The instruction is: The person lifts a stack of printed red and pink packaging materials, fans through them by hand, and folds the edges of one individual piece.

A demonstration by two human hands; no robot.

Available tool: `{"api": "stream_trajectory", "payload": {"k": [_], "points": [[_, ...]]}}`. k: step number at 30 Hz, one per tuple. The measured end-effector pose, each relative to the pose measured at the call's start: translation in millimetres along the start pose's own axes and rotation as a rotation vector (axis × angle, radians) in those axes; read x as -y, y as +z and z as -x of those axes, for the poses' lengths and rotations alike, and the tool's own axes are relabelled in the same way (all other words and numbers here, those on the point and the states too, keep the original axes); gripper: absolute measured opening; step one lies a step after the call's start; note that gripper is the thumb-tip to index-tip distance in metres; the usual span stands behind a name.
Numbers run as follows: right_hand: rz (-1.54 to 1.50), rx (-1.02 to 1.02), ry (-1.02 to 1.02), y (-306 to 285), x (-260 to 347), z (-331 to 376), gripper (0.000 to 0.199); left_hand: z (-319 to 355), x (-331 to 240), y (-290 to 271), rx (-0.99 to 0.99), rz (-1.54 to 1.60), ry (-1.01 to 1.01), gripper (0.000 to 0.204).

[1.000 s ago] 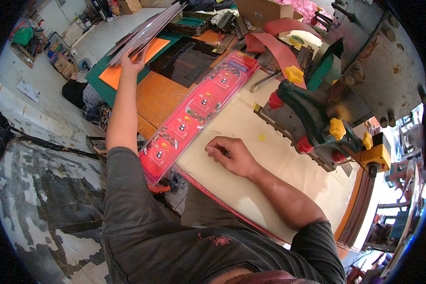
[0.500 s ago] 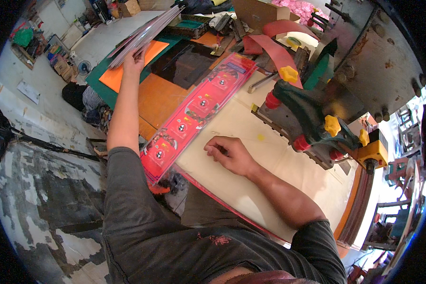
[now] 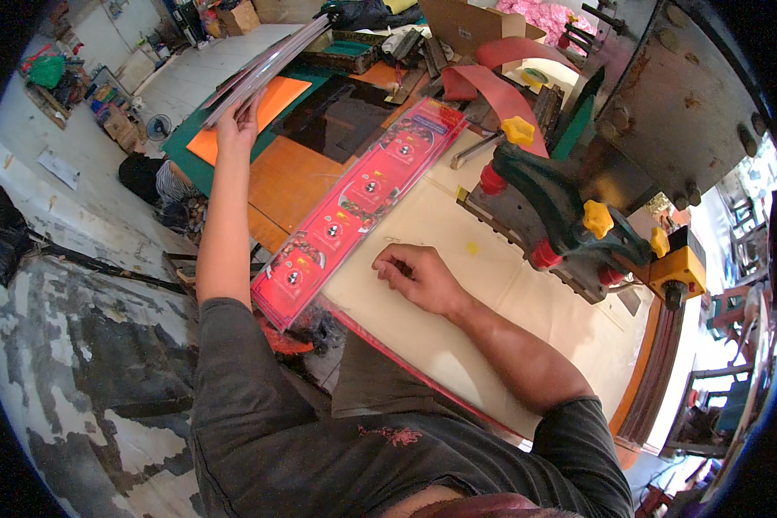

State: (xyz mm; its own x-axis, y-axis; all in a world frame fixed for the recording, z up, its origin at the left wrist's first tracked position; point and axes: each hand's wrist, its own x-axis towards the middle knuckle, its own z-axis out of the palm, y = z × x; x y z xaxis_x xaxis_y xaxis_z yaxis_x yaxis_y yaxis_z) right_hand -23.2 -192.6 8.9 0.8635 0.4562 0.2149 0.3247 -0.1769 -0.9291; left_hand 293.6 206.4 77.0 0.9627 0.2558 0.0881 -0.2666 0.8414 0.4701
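My left hand [image 3: 237, 128], its arm stretched to the far left, is closed on the near end of a stack of thin printed sheets [image 3: 263, 71]. The stack tilts above an orange sheet [image 3: 272, 102] on a green mat [image 3: 184, 160]. My right hand [image 3: 419, 278] rests on a cream board [image 3: 457, 345], fingers loosely curled, with nothing visible in them. Left of it lies a long red printed sheet [image 3: 367, 207] with repeated round designs and a clear, shiny surface, slanting across the board's left edge.
On the right stands a heavy metal press [image 3: 570, 220] with yellow star knobs [image 3: 597, 219] and a yellow control box [image 3: 678, 274]. A red strip [image 3: 505, 91] curls behind it. Dark glossy sheet [image 3: 332, 116], black tray [image 3: 345, 53] and cardboard box [image 3: 466, 30] lie farther back.
My left hand sits slightly lower, still gripping the stack. The press part with the yellow knobs has shifted slightly up and left. My right hand and the red sheet stay nearly in place.
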Motion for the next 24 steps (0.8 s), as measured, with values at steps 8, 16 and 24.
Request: {"api": "stream_trajectory", "payload": {"k": [8, 16, 24], "points": [[0.002, 0.0, -0.001, 0, -1, 1, 0.016, 60, -10, 7, -0.136, -0.051, 0.067, 0.036], [-0.005, 0.011, -0.007, 0, 3, 1, 0.015, 100, -23, 0, -0.117, -0.091, 0.111, 0.034], [0.002, -0.003, -0.068, 2, -7, 0, 0.018, 143, -23, -6, -0.178, -0.103, 0.135, 0.034]]}}
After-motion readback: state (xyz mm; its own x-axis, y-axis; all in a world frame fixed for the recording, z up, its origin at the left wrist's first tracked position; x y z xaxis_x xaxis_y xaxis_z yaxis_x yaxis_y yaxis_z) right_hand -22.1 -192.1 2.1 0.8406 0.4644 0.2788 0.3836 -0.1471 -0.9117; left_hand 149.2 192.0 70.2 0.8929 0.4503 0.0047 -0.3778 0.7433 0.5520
